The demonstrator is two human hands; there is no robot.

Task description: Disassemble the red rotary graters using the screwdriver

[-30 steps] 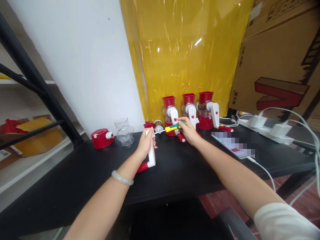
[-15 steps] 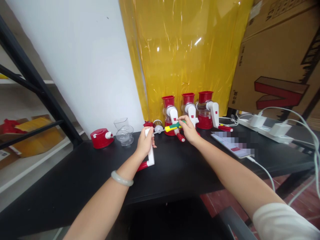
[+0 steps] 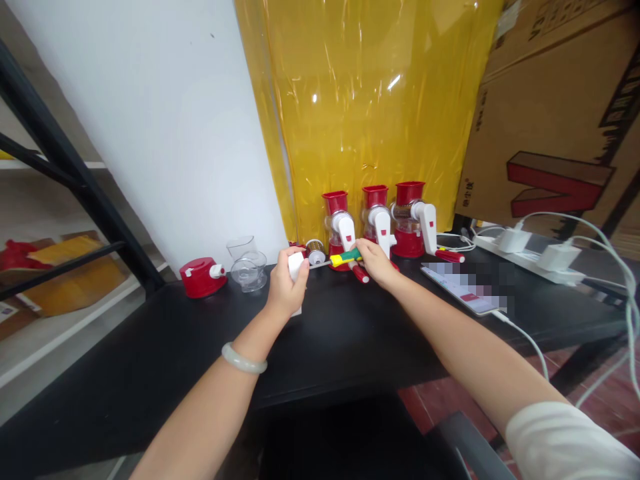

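Note:
My left hand (image 3: 289, 283) is wrapped round a white crank handle (image 3: 296, 264), holding it above the black table. In my right hand (image 3: 376, 263) is a screwdriver (image 3: 345, 257) with a green and yellow grip. Its metal shaft points left and its tip meets the handle's side near my left thumb; the exact contact point is too small to make out. Just behind the shaft lies a metal grater drum (image 3: 315, 252). To the left of my left hand stand a clear plastic housing (image 3: 249, 270) and a red base (image 3: 203, 277) with a white knob.
Three red-and-white rotary graters (image 3: 342, 227) stand along the back of the black table (image 3: 345, 347). At right lie a phone (image 3: 467, 290) on a charging cable and a power strip (image 3: 535, 260) with plugs. A large cardboard box (image 3: 545, 127) rises behind them.
My left hand has turned the crank handle, so its red grip no longer shows. My right hand has shifted slightly left with the screwdriver.

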